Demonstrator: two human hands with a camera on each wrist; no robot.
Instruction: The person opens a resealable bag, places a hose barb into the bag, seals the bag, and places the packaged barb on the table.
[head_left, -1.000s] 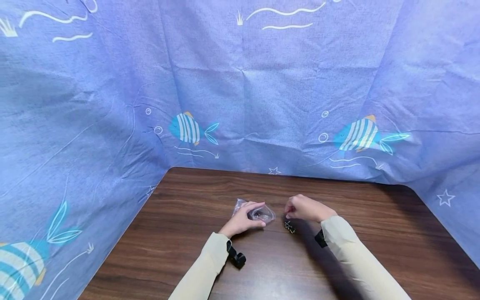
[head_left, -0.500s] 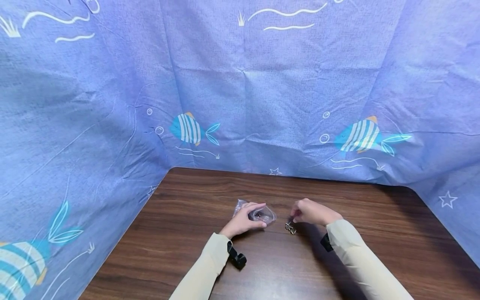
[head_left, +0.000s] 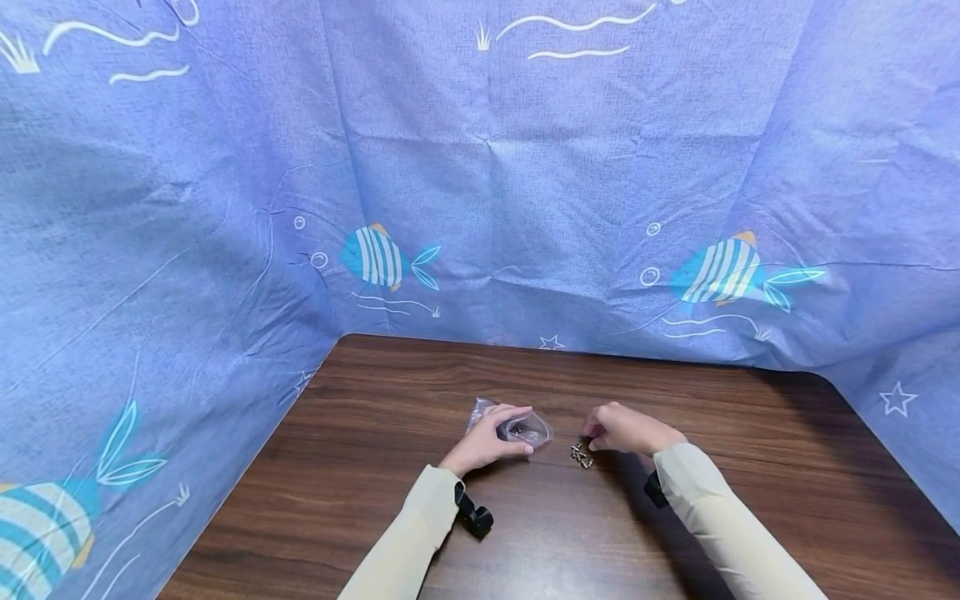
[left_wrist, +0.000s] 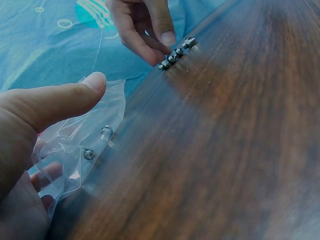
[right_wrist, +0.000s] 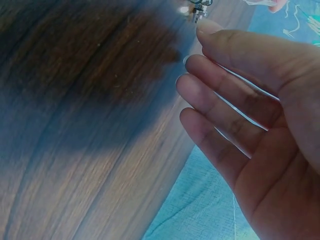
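Observation:
My left hand [head_left: 486,442] holds a clear plastic bag [head_left: 536,427] on the table, thumb and fingers spread around its mouth. In the left wrist view, some of those fingers show through the plastic. Inside the bag lie a small metal piece [left_wrist: 89,153] and a second shiny one [left_wrist: 106,132]. To the right of the bag is a small pile of silvery metal pieces [head_left: 580,455]. My right hand [head_left: 630,429] is just beyond the pile, its fingertips right at the pieces, with thumb and forefinger apart. Its other fingers are loosely bent in the right wrist view.
The dark wood-grain table [head_left: 375,500] spreads out around both hands. Blue cloth [head_left: 555,192] printed with fish hangs behind it and along the left and right sides. A black strap [head_left: 474,512] with a camera sits on the left wrist.
My right hand has moved a little to the right and toward me, from over the pile to its right edge, uncovering more of the pieces. The left hand and bag stay put.

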